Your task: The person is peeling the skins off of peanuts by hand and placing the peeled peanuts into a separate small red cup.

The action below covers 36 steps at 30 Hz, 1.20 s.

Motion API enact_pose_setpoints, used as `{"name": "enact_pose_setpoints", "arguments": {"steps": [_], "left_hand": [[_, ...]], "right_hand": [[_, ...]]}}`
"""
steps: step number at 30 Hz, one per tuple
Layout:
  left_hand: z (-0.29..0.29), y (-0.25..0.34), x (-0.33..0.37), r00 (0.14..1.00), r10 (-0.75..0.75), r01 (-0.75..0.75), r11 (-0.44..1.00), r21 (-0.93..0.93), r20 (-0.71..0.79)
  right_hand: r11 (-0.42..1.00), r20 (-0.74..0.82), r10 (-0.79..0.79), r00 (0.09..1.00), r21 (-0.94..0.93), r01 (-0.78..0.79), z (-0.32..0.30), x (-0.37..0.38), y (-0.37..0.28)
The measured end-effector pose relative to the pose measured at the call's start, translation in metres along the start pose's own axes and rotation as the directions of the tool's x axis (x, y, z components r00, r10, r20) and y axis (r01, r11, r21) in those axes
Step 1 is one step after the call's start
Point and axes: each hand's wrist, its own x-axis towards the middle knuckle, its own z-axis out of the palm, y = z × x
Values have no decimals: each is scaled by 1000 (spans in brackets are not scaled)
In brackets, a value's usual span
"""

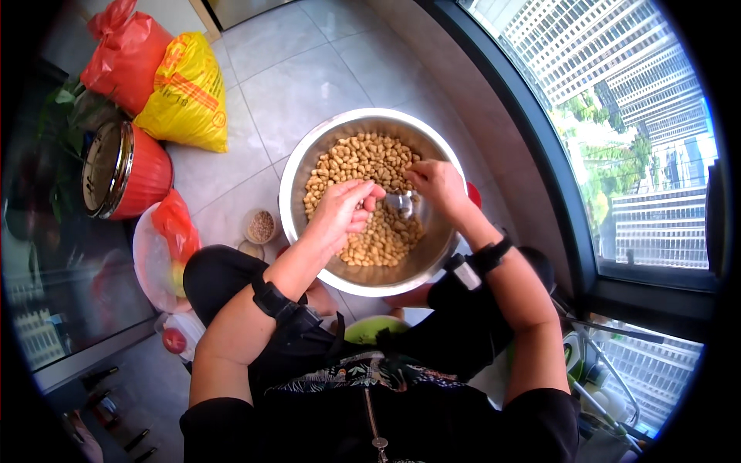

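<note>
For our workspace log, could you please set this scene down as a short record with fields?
Container: round silver metal basin
Contents: tan, unshelled peanuts
Left hand: over the basin, fingers curled; whether it holds anything is unclear
Right hand: over the basin's right side, fingers bunched; contents unclear
Left of basin: small round tub of brownish pieces
Upper left: knotted red plastic bag, yellow plastic bag with red print
Near body: round green bowl, partly hidden

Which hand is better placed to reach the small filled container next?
Probably the left hand: it's nearer the small container left of the metal bowl. The right hand is over the bowl's right side.
</note>
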Motion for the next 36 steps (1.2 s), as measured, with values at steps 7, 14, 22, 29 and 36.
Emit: {"name": "enact_pose_setpoints", "arguments": {"steps": [7, 14, 22, 29, 36], "left_hand": [[1, 1, -3, 1000, 0, 0, 1000, -7, 15], [-7, -1, -4, 1000, 9, -9, 1000, -11, -9], [-1, -3, 1, 1000, -17, 16, 1000, -19, -9], [4, -3, 0, 997, -80, 80, 996, 36, 5], [-2, -4, 3, 998, -27, 32, 996, -87, 60]], "right_hand": [[755, 200, -3, 980, -642, 134, 35, -13, 33], [919, 195, 123, 973, -392, -38, 13, -1, 1], [628, 313, 2, 950, 739, -244, -3, -12, -51], [705, 173, -64, 983, 704, -78, 0, -18, -49], [448, 289, 66, 955, 847, -287, 0, -19, -49]]}}
